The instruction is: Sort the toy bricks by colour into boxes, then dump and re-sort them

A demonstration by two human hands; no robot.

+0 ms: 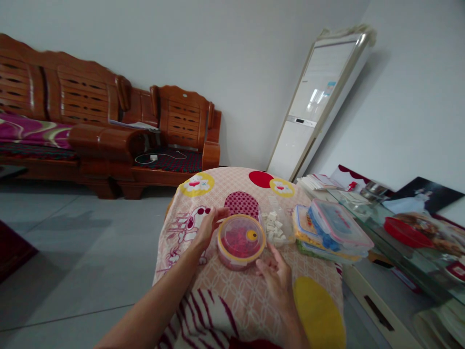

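Note:
A round clear container (240, 242) with a yellow-rimmed lid stands on the cloth-covered table, with small red pieces showing inside. A yellow and dark round knob or valve sits on the right part of its lid. My left hand (210, 227) is at the container's upper left edge, its fingers stretched out. By the lower right edge is my right hand (276, 274), open with thumb and fingers apart. Whether either hand touches the container is hard to tell. Just beyond it, white block-like pieces (274, 225) lie in a clear bag or tray.
Stacked rectangular lidded boxes (339, 225) with blue, yellow and green contents stand at the table's right side. A glass-topped cabinet (366, 220) adjoins on the right, bearing a red dish (407, 232). Wooden seats (181, 121) and a tall white air conditioner (312, 106) stand behind.

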